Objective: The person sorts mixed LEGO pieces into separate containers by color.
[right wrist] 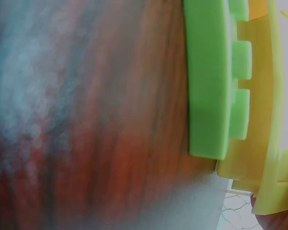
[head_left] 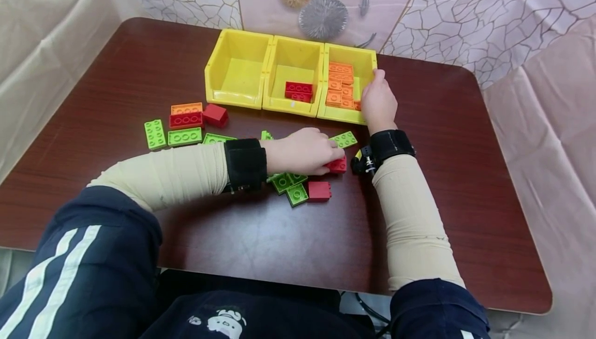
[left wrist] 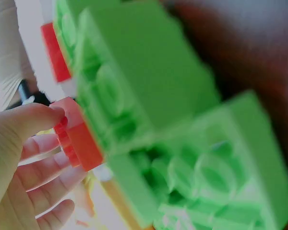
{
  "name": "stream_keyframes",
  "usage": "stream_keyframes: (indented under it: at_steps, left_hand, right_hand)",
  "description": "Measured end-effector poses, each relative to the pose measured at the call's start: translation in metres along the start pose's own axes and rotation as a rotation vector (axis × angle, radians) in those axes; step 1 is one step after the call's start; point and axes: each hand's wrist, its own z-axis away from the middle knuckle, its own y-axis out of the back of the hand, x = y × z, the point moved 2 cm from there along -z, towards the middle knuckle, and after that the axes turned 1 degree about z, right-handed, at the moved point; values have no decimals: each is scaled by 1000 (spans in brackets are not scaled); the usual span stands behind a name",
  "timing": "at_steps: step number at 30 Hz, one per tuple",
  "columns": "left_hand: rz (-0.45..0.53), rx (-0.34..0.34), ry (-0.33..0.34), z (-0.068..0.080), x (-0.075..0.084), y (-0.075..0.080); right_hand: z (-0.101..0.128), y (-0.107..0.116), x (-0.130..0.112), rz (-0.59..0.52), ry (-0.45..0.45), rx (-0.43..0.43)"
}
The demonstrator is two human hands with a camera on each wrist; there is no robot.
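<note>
My left hand [head_left: 302, 150] pinches a red toy brick [head_left: 337, 165] above the table's middle. In the left wrist view, its thumb lies on the studded side of that brick [left wrist: 81, 139], with the fingers behind. Large green bricks [left wrist: 149, 72] fill much of that view. My right hand [head_left: 379, 102] grips the right wall of the right-hand yellow bin [head_left: 344, 115], where several orange bricks [head_left: 341, 77] lie. A green brick [head_left: 343, 139] sits on the table between the two hands; the right wrist view shows a green brick [right wrist: 209, 86] against the bin, without the hand.
The middle yellow bin [head_left: 279, 102] holds red bricks [head_left: 298, 92]; the left bin [head_left: 233, 98] shows a bare floor. Green bricks [head_left: 184, 136], red bricks [head_left: 215, 115] and an orange brick [head_left: 186, 108] lie at left. Nearer me are more green bricks [head_left: 296, 194] and a red brick [head_left: 319, 191].
</note>
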Motion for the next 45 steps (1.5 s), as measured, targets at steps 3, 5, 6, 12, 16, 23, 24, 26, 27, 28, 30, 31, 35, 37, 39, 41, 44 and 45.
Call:
stream_keyframes:
  at_steps: [3,5,6,12,16,23,24,26,27,28,30,31,35,37,39,41,44,45]
  left_hand:
    - [7,37,25,4,-9,10]
    - [16,52,55,8,-18,16]
    - [12,57,71,11,-23,19]
    - [-34,95,176,26,-60,31]
    - [-38,142,243,29,-86,35]
    - [-11,108,360,17,-120,32]
    - [-12,104,374,14,-124,30]
    - [-19,101,394,9,-129,28]
    - [-23,103,400,7,-132,27]
    - [-25,102,408,5,-134,26]
    - [-29,92,418,1,-137,25]
    - [-30,83,423,-1,-138,24]
    - [-23,43,444,-7,-142,20]
    - [-21,30,453,-9,-144,18]
    - [-15,23,456,-11,-145,16]
    - [-9,20,457,-12,-145,14]
    - [5,12,460,-14,-146,11]
    - [9,8,462,-14,-146,10]
  right_hand:
    - [-1,0,0,2,3,6]
    - [-1,0,0,2,3,5]
    - [-1,0,0,2,2,4]
    - [-2,-1,0,5,-6,-7]
    - [0,0,0,4,-7,-3]
    - [1,0,2,1,2,8]
    - [1,0,2,0,2,8]
    - [1,0,2,0,3,6]
    - [1,0,1,0,1,5]
    - [1,0,1,1,1,4]
    - [0,1,-1,1,2,2]
    - [0,1,-1,1,0,-1]
    - [-1,0,0,-4,-2,-9]
    - [-1,0,0,-7,-5,-12]
    - [-1,0,1,-6,-9,-11]
    - [-1,0,1,-5,-11,-7]
    - [0,0,1,-6,-11,-3]
    - [-1,0,1,-6,-11,-3]
